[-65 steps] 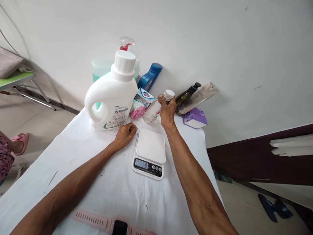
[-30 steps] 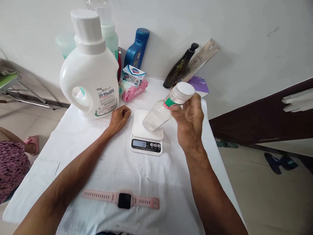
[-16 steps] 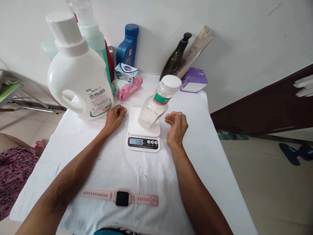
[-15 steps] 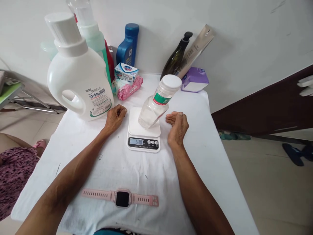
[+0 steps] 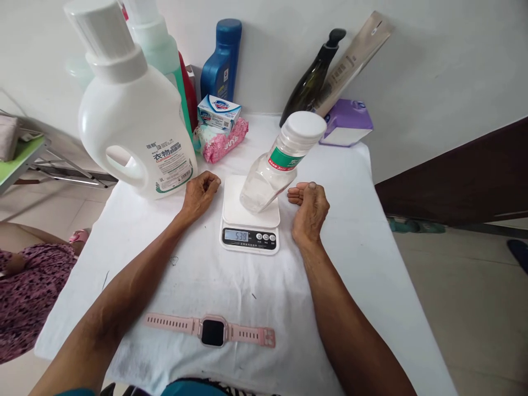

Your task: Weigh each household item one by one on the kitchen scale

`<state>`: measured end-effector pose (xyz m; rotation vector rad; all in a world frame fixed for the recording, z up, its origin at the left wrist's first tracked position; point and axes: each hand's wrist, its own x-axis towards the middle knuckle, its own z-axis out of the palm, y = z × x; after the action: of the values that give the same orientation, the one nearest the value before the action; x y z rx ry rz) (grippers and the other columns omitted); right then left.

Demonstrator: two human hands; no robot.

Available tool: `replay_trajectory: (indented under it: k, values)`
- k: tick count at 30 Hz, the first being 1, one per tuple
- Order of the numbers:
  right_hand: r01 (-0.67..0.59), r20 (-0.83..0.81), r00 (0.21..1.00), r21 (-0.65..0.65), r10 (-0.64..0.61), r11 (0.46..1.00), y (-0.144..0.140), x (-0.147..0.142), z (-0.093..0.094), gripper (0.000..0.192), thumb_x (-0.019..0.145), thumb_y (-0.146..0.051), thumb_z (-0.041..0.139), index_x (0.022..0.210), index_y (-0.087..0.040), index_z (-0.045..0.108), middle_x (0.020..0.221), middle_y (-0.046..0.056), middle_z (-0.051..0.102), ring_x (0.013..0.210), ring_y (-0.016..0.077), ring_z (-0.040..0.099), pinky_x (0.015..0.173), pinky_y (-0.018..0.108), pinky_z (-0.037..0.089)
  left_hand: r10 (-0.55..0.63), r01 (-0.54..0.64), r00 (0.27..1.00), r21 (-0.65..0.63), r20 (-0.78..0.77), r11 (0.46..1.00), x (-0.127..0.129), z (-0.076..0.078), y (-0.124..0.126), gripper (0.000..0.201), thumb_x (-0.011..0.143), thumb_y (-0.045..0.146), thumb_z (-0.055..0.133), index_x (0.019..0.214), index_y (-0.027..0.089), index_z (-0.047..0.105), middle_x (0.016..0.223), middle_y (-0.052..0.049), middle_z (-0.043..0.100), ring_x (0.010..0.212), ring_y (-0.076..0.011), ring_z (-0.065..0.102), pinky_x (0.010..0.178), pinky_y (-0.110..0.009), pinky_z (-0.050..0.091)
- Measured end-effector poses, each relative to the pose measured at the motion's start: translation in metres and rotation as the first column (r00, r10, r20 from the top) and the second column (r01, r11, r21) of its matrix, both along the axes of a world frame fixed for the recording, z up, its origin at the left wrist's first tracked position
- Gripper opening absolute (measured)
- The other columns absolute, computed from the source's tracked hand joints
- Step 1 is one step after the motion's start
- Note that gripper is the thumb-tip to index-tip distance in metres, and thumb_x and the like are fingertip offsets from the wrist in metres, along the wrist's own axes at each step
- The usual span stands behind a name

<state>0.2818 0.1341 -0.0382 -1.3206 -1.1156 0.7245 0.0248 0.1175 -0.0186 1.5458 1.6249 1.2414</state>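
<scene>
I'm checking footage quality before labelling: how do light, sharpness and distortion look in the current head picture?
Head view: soft light, with faint shadow on the wall beside the tube; the jug's large print reads clearly; no glare hides the scale display; jug and clear bottle seem to lean outward, likely wide-angle stretch.

From here I read 53 and a last digit, 8 or 9, on the display (image 5: 236, 236) of the digital scale (image 5: 251, 220). The white laundry-liquid jug (image 5: 140, 118) says 衣物, "CLOTHING" and "2L". I can't fully read the clear plastic bottle (image 5: 264, 184), pink packet (image 5: 226, 145) or soap box (image 5: 219, 113).
</scene>
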Motion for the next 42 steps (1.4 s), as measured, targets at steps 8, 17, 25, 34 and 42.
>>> replay_trajectory:
  k: [8, 17, 25, 34, 42]
  values:
    - [-0.006, -0.004, 1.000, -0.009, 0.006, 1.000, -0.002, -0.001, 0.003, 0.049, 0.099, -0.066, 0.044, 0.092, -0.021, 0.063, 0.082, 0.002, 0.069, 0.074, 0.0170, 0.066, 0.076, 0.034, 0.053, 0.005, -0.005, 1.000, -0.024, -0.023, 1.000, 0.000, 0.003, -0.002, 0.020, 0.089, 0.034, 0.056, 0.077, 0.018, 0.058, 0.067, 0.001, 0.057, 0.061, -0.0126, 0.047, 0.057, -0.026, 0.036]
    - [-0.012, -0.001, 1.000, -0.009, 0.012, 1.000, -0.002, -0.001, 0.002, 0.050, 0.099, -0.067, 0.044, 0.093, -0.021, 0.063, 0.083, 0.002, 0.069, 0.075, 0.0172, 0.066, 0.077, 0.034, 0.052, 0.009, -0.009, 0.999, -0.010, -0.045, 1.000, 0.000, 0.003, -0.002, 0.020, 0.090, 0.032, 0.057, 0.076, 0.018, 0.059, 0.068, 0.001, 0.058, 0.061, -0.0125, 0.048, 0.059, -0.027, 0.038]
    - [-0.009, -0.001, 1.000, -0.015, 0.009, 1.000, -0.002, -0.001, 0.003, 0.052, 0.099, -0.069, 0.044, 0.092, -0.021, 0.063, 0.083, 0.002, 0.069, 0.076, 0.0171, 0.065, 0.076, 0.033, 0.052, 0.008, -0.009, 0.999, -0.017, -0.036, 1.000, 0.000, 0.003, -0.001, 0.020, 0.089, 0.033, 0.057, 0.076, 0.018, 0.059, 0.067, 0.001, 0.057, 0.060, -0.0123, 0.047, 0.059, -0.027, 0.037]
    - [-0.015, -0.007, 1.000, -0.016, 0.015, 1.000, -0.002, -0.002, 0.005, 0.053, 0.098, -0.069, 0.043, 0.092, -0.021, 0.064, 0.083, 0.003, 0.068, 0.077, 0.0174, 0.066, 0.077, 0.033, 0.052, 0.007, -0.008, 0.999, -0.014, -0.039, 1.000, 0.000, 0.003, -0.002, 0.021, 0.089, 0.034, 0.057, 0.076, 0.018, 0.059, 0.066, 0.001, 0.056, 0.060, -0.0124, 0.046, 0.059, -0.027, 0.037]
    - [-0.110, -0.044, 0.993, 0.075, 0.113, 0.991, -0.015, -0.006, 0.031, 0.054, 0.095, -0.073, 0.045, 0.103, -0.023, 0.064, 0.104, 0.006, 0.070, 0.103, 0.0228, 0.066, 0.085, 0.037, 0.053, 0.013, -0.013, 1.000, -0.027, -0.029, 1.000, -0.001, 0.002, -0.001, 0.021, 0.088, 0.036, 0.056, 0.077, 0.018, 0.060, 0.064, 0.001, 0.056, 0.059, -0.0129, 0.047, 0.058, -0.027, 0.036]
